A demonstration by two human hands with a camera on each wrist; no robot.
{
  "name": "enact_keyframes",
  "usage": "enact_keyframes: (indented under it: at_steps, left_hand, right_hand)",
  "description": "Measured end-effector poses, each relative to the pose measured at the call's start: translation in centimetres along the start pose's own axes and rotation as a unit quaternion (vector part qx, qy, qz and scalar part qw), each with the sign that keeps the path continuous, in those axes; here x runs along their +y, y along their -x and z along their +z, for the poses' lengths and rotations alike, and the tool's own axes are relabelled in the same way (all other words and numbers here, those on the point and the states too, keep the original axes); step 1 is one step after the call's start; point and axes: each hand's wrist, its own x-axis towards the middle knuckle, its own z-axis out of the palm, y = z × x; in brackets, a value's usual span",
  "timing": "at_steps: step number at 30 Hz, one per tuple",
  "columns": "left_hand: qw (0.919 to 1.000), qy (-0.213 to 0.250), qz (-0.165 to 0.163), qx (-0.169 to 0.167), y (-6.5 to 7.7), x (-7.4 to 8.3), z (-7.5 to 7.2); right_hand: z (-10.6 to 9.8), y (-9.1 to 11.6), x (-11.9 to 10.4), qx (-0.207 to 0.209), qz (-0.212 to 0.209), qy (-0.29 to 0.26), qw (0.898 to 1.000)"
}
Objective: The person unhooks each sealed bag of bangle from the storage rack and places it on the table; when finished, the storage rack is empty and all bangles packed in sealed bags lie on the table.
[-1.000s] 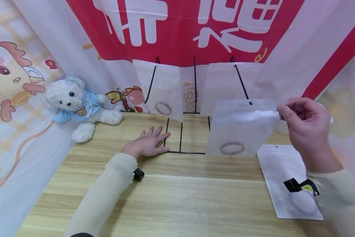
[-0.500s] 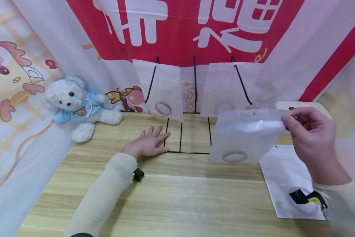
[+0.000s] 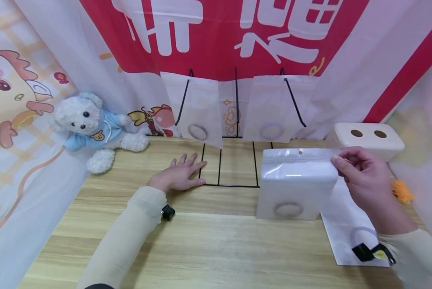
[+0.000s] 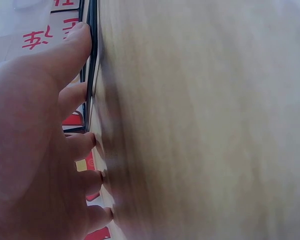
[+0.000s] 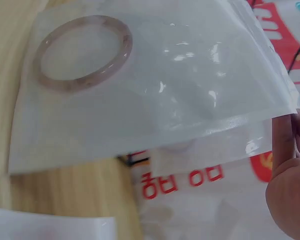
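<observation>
My right hand [image 3: 364, 172] pinches the top right corner of a white zip bag [image 3: 291, 188], which hangs upright in front of the rack. Through its cloudy film shows a pinkish bangle [image 5: 74, 85] in the right wrist view. On the base of the black wire display rack [image 3: 234, 186] rests my left hand [image 3: 179, 176], fingers spread. In the left wrist view its fingertips [image 4: 101, 181] reach the wooden surface beside the wire. A similar bag [image 3: 203, 102] hangs on the rack's left hook, and another bag [image 3: 270, 102] on the right hook, each with a ring shape inside.
One more white bag [image 3: 345, 216] lies on the wooden table [image 3: 216, 249] at the right, partly under my right forearm. A cream box [image 3: 367, 140] with two holes stands behind, near a small orange item [image 3: 402, 191]. A plush bear [image 3: 89, 124] sits at the back left.
My right hand has drawn the bag down and away from the right hook's tip, uncovering the bag hung there. The cream box and orange item now show. My left hand stays put.
</observation>
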Motion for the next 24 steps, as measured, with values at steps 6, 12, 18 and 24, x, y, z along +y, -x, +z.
enact_keyframes:
  at_steps: [6, 12, 18, 24]
  left_hand:
    - [1.0000, -0.001, -0.003, -0.002, -0.2, -0.2, 0.1]
    - [1.0000, 0.002, -0.001, -0.004, -0.2, -0.3, 0.1]
    - [1.0000, 0.002, 0.000, -0.004, -0.2, -0.3, 0.1]
    - [1.0000, 0.000, -0.002, -0.004, -0.2, -0.4, 0.2]
  right_hand:
    - [0.2, -2.0, 1.4, -0.002, 0.072, 0.089, 0.993]
    - [0.7, -3.5, 3.2, -0.042, 0.099, 0.170, 0.980]
    - [0.9, -3.7, 5.5, -0.077, 0.119, 0.186, 0.972]
    - [0.9, -3.4, 7.4, -0.098, 0.160, 0.217, 0.958]
